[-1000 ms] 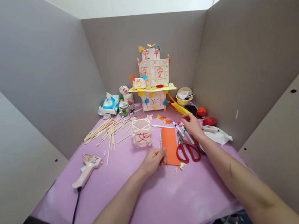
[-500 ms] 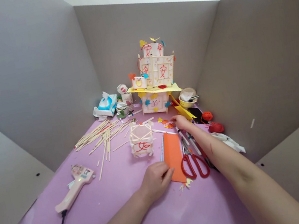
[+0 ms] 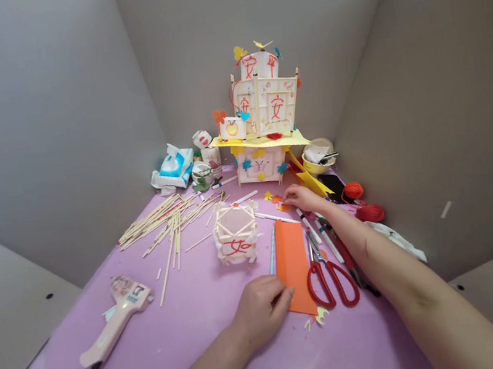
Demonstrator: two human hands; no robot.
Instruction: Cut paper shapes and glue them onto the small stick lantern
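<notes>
My left hand [image 3: 262, 310] rests on the table with its fingers curled in. Its thumb lies at the left edge of a folded orange sheet of paper [image 3: 294, 264]. Farther back, my right hand [image 3: 302, 197] reaches to small orange and yellow paper cut-outs [image 3: 276, 199]. Its fingertips are drawn together at them; whether a piece is between them is too small to see. Red-handled scissors [image 3: 329, 277] lie right of the orange sheet. Left of it stands a small lantern-like frame of sticks and white paper [image 3: 236, 236] with a red character.
A decorated stick-and-paper tower [image 3: 262, 107] stands at the back. Wooden sticks [image 3: 170, 221] are strewn at left, near a corded pink glue gun [image 3: 120, 317]. Markers [image 3: 329, 239] and red yarn balls [image 3: 369, 213] lie at right. Tissues [image 3: 175, 166] sit back left. Grey panels enclose the table.
The camera view has tilted downward a little, so the things appear shifted. My right hand stays at the cut-outs with its fingers slightly moved; my left hand stays beside the orange sheet.
</notes>
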